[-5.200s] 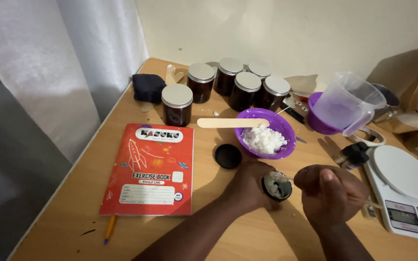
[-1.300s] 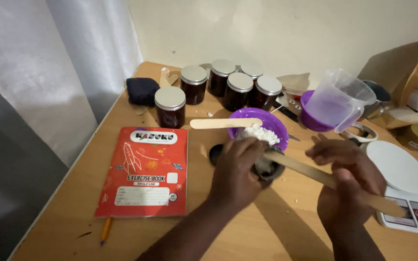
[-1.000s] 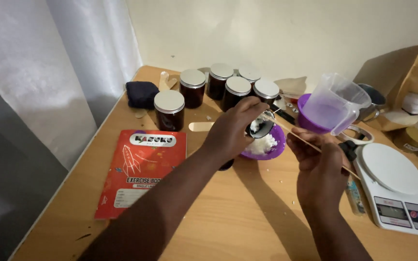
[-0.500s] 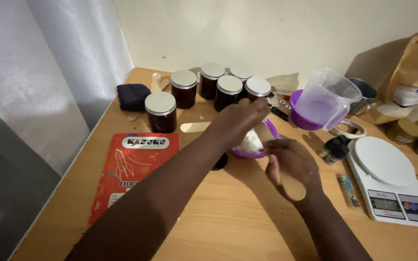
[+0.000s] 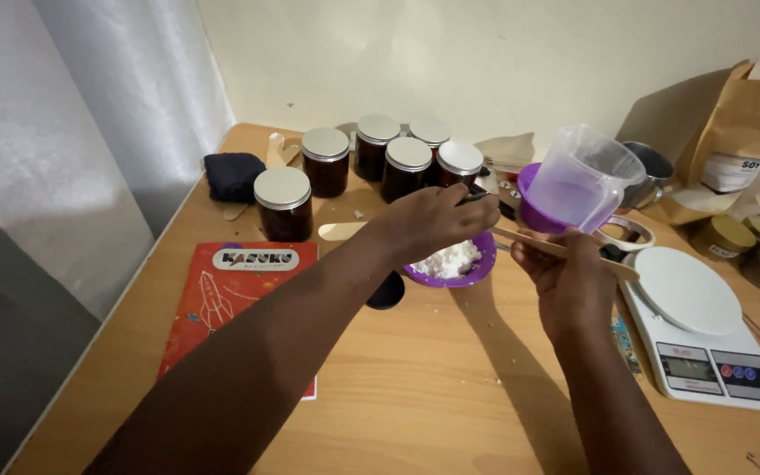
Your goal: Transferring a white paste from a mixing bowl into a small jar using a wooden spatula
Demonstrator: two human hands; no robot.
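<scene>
My left hand (image 5: 433, 220) reaches over a purple bowl (image 5: 483, 264) of white crumbly stuff (image 5: 448, 260) and grips a small dark jar (image 5: 477, 197), mostly hidden by the fingers. To its right, my right hand (image 5: 566, 280) holds a flat wooden stick (image 5: 534, 242) whose tip points toward the jar. A round black lid (image 5: 387, 291) lies on the table by my left forearm.
Several dark jars with silver lids (image 5: 283, 202) stand at the back. A clear measuring jug (image 5: 584, 180) sits in another purple bowl. A white kitchen scale (image 5: 697, 321) lies at right, a red exercise book (image 5: 226, 295) at left, a brown paper bag (image 5: 741, 132) far right, and a second wooden stick (image 5: 340, 231) beside the bowl.
My left hand lifted the small jar from the table up over the purple bowl. My right hand took up the wooden stick and brought its tip to the jar.
</scene>
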